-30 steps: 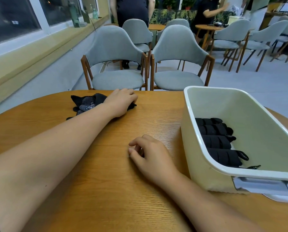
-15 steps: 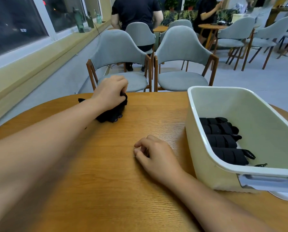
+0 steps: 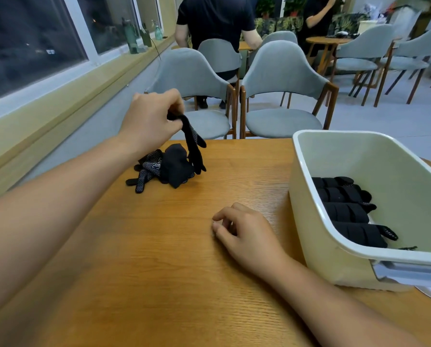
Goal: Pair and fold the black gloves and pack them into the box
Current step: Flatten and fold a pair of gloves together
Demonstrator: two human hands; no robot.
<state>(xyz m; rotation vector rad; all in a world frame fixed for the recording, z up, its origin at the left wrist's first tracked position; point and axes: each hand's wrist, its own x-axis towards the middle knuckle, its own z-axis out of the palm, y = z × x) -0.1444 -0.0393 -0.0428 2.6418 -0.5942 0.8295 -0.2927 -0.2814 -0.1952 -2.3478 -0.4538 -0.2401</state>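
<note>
My left hand (image 3: 150,120) pinches one black glove (image 3: 194,146) by its cuff and holds it up above the table, its fingers hanging down. Under it a small heap of black gloves (image 3: 164,167) with white grip dots lies on the wooden table (image 3: 159,271). My right hand (image 3: 244,234) rests on the table with loosely curled fingers and holds nothing. To the right stands the cream plastic box (image 3: 307,196), with several rolled black glove pairs (image 3: 347,214) lined up inside it.
Two grey chairs (image 3: 282,96) stand at the table's far edge. Behind them a person in black (image 3: 214,18) sits at another table, and more chairs fill the room on the right. A window ledge with bottles (image 3: 134,38) runs along the left.
My left hand gathered the gloves, then rose with one glove pinched, leaving the others in a heap. My right hand stayed put. The camera tilted a little.
</note>
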